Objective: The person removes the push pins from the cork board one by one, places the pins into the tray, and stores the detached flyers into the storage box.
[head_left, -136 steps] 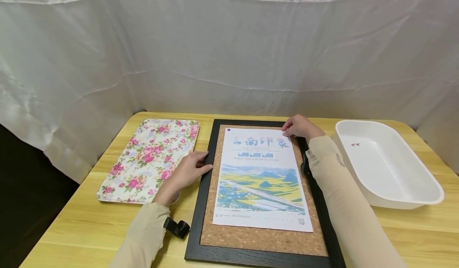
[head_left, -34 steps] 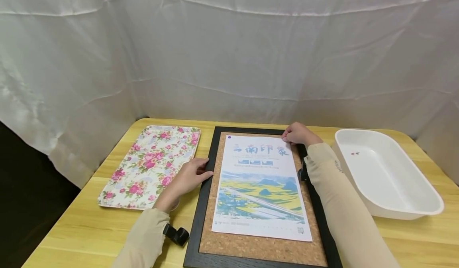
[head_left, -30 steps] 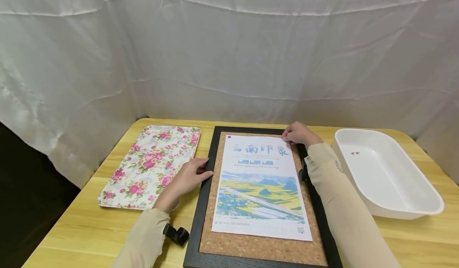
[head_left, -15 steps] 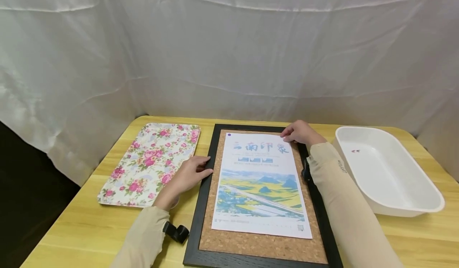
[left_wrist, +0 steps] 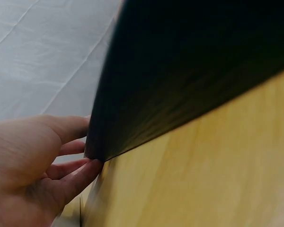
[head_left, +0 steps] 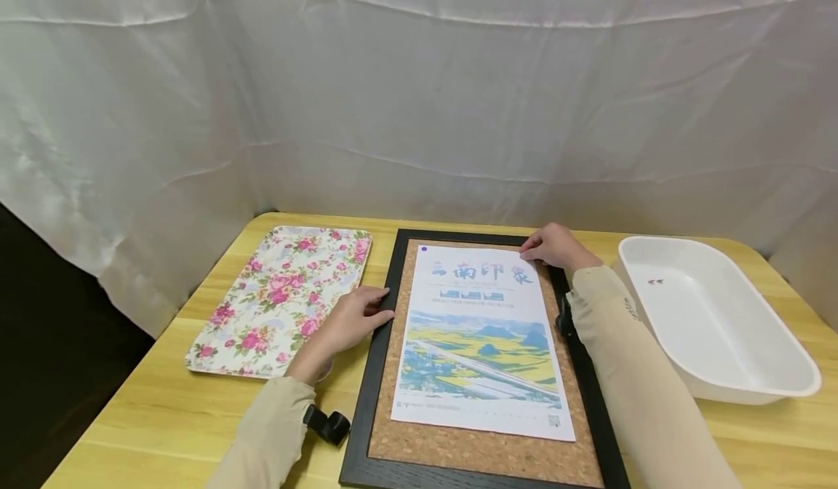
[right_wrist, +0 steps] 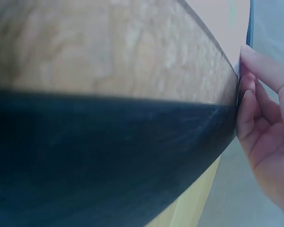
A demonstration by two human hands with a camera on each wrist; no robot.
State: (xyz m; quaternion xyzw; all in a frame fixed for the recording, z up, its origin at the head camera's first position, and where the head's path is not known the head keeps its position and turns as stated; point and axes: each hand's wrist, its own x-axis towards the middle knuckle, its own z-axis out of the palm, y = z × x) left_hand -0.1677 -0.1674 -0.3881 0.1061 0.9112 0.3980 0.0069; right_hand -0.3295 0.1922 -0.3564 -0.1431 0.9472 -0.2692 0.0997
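Note:
A poster (head_left: 487, 351) with a landscape print lies on a cork board (head_left: 484, 454) with a black frame (head_left: 376, 372). A small purple round pin (head_left: 424, 249) sits at its upper left corner. My right hand (head_left: 561, 247) is at the upper right corner, its thumb and index tips close together on the paper's edge. Whatever lies under those tips is hidden. In the right wrist view the thumb presses the paper, and the other fingers bend against the frame's side. My left hand (head_left: 353, 318) rests its thumb and fingertips against the frame's left edge, fingers fairly straight.
Left of the board lies a flowered tray (head_left: 278, 300), partly under my left forearm. To the right stands a white plastic basin (head_left: 720, 321) holding a couple of small red bits (head_left: 655, 281). A pale curtain (head_left: 419, 110) hangs behind the wooden table (head_left: 144, 416).
Both hands keep their places at the board, with only tiny shifts of the right fingers. The whole scene moves slightly in the picture as the head camera tilts.

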